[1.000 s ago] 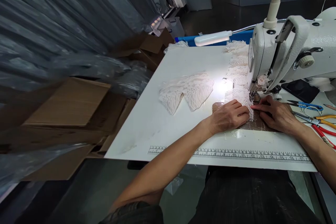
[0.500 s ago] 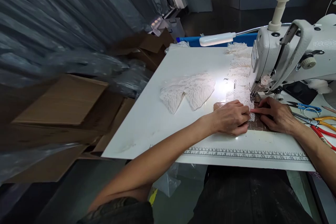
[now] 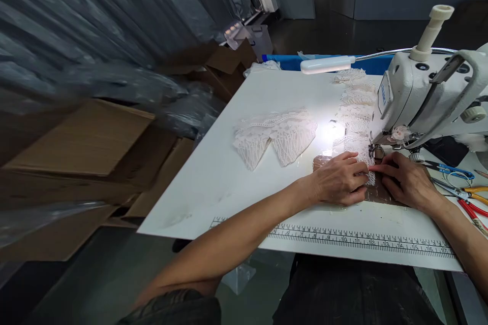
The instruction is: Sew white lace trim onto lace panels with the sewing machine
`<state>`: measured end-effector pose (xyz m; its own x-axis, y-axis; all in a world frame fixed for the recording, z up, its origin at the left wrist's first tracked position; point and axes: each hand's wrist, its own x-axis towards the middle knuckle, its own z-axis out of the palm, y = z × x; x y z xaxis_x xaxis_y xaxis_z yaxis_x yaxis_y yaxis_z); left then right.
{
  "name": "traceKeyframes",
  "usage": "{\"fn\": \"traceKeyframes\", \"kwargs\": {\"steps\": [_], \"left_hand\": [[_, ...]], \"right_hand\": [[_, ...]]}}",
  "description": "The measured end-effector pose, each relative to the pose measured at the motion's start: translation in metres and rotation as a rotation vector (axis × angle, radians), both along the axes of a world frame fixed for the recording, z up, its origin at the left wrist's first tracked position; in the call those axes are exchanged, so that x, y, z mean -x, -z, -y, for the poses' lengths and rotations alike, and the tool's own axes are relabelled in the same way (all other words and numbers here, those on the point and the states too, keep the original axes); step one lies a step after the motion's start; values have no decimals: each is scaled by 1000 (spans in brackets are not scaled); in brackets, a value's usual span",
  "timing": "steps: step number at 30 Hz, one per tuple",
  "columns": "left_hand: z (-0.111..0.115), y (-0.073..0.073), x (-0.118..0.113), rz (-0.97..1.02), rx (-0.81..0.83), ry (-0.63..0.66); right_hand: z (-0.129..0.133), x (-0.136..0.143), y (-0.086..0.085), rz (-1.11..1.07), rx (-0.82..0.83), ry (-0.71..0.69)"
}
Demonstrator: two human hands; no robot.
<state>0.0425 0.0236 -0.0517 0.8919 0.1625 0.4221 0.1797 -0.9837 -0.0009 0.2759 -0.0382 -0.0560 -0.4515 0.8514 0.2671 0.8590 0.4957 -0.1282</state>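
A strip of white lace (image 3: 354,126) runs down the table beside the needle of a white sewing machine (image 3: 398,101). My left hand (image 3: 343,181) lies on the lower end of this lace, its fingers curled and pressing on it. From the other side, my right hand (image 3: 409,183) bends over the work just below the presser foot (image 3: 376,152). Its index finger reaches across to the lace edge, close to my left fingertips. The fingertips partly hide the lace between them. A brown plate (image 3: 383,194) shows under both hands.
A separate white lace piece (image 3: 274,137) with two pointed ends lies to the left. Blue-handled scissors (image 3: 453,170) and pliers (image 3: 463,193) lie to the right. A printed ruler (image 3: 331,236) follows the front edge. A lamp (image 3: 328,64) hangs behind; cardboard boxes (image 3: 84,142) stand at left.
The view has shifted slightly, so the machine appears farther right and lower. Both hands stay at the lower end of the lace, with little visible movement against it.
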Motion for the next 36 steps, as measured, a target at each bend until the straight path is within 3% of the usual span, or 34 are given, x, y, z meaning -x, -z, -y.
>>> {"fn": "traceKeyframes", "kwargs": {"steps": [14, 21, 36], "left_hand": [[-6, -2, 2, -21, -14, -28], [-10, -1, 3, -45, 36, -32], [-14, -5, 3, -91, 162, -92]], "right_hand": [[-3, 14, -7, 191, 47, 143], [0, 7, -5, 89, 31, 39], [0, 10, -3, 68, 13, 67]]}}
